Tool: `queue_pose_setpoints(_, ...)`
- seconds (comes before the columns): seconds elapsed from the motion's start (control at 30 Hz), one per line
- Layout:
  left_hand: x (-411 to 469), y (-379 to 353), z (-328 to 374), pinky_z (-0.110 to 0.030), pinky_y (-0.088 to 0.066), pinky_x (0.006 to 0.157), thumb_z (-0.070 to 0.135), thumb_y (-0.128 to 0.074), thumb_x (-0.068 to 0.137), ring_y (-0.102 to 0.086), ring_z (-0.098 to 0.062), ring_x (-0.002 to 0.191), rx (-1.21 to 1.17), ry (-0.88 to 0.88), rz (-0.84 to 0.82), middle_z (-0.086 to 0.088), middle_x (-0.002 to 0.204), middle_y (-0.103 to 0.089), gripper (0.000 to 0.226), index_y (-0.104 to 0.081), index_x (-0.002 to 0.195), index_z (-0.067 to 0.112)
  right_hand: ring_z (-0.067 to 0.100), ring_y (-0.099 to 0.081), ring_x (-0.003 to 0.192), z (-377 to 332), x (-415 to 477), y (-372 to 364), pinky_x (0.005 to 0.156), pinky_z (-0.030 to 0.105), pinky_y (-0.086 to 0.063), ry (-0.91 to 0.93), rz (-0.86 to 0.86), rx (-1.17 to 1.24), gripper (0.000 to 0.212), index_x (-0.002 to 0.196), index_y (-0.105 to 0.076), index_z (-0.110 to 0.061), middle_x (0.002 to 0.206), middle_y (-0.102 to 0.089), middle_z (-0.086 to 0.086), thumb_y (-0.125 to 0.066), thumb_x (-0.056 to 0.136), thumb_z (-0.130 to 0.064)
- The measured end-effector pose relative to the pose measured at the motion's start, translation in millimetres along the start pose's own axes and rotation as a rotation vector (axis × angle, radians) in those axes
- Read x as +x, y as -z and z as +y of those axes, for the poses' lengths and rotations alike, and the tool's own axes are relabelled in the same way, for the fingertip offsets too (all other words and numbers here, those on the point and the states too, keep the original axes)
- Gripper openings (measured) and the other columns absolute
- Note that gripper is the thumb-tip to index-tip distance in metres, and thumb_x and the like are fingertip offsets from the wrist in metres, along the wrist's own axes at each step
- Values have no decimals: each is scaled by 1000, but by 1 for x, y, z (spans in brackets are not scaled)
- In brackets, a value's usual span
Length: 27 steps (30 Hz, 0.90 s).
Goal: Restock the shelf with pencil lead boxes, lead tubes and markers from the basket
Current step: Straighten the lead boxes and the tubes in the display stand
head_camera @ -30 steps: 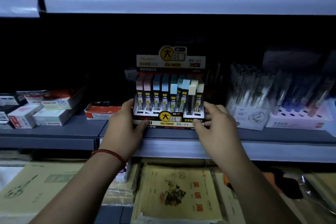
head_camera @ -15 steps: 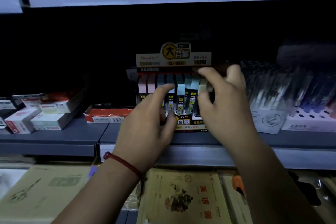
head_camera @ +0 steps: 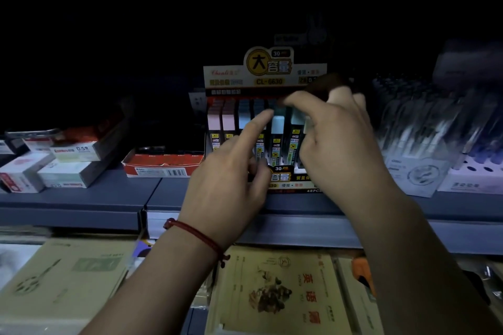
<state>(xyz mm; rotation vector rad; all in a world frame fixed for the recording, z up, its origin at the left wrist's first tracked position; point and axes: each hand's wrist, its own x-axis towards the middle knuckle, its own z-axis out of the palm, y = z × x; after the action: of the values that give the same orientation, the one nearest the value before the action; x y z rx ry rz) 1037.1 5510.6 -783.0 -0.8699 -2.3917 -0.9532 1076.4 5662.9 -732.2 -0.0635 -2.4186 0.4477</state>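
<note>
Head view: our left hand [head_camera: 228,179] holds nothing, with one straight finger on the lead tubes [head_camera: 277,128]. Right of that finger, our right hand [head_camera: 340,144] curls over them. We cannot tell if it grips one.

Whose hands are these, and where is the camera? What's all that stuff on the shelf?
These are a person's two bare hands, no machine. The camera sits on their head, so you see what they see. On the shelf stands a display box of pencil lead tubes with coloured caps. The left hand points a straight finger at one tube. The right hand curls over the tubes' tops; whether it pinches one is unclear. Small boxes lie left, pens stand right, notebooks below.
</note>
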Motion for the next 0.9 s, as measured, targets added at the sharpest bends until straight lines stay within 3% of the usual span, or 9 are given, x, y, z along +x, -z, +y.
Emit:
queue_pose_setpoints(0.37,-1,-1,3,-42,-49,55,21,-58,95,-54,-8,62,-48,6,17,10,76,-57,65,-31,150,44,25,-34,107,-1,-2,1,95,37,-38,27,-57,-36,63,133,-56,-39,100,-31,-3,-38,82,-5)
queue_pose_setpoints(0.53,-1,1,3,-42,-49,56,21,-58,95,-54,-8,63,-26,10,23,10,78,-57,64,-32,150,42,28,-38,107,15,-1,-2,92,45,-44,-37,127,41,45,128,-62,-19,105,-44,6,-47,89,0)
queue_pose_setpoints(0.63,-1,1,3,-42,-49,56,22,-58,95,-54,-8,63,-27,13,25,11,78,-57,64,-33,150,41,28,-38,104,22,-2,-1,88,38,-42,-52,162,48,39,122,-65,-14,99,-39,2,-48,89,0)
queue_pose_setpoints(0.73,-1,1,3,-42,-49,55,22,-58,95,-54,-7,63,-36,14,26,11,78,-57,64,-32,150,42,25,-38,106,22,-2,1,88,33,-40,-51,124,74,45,127,-64,-21,100,-39,0,-47,90,0)
queue_pose_setpoints(0.9,-1,-1,3,-39,-49,55,22,-58,95,-54,-7,62,-45,5,26,12,79,-57,66,-30,150,45,21,-36,105,20,-4,1,89,39,-45,-17,60,100,50,127,-62,-34,101,-39,0,-47,91,-2)
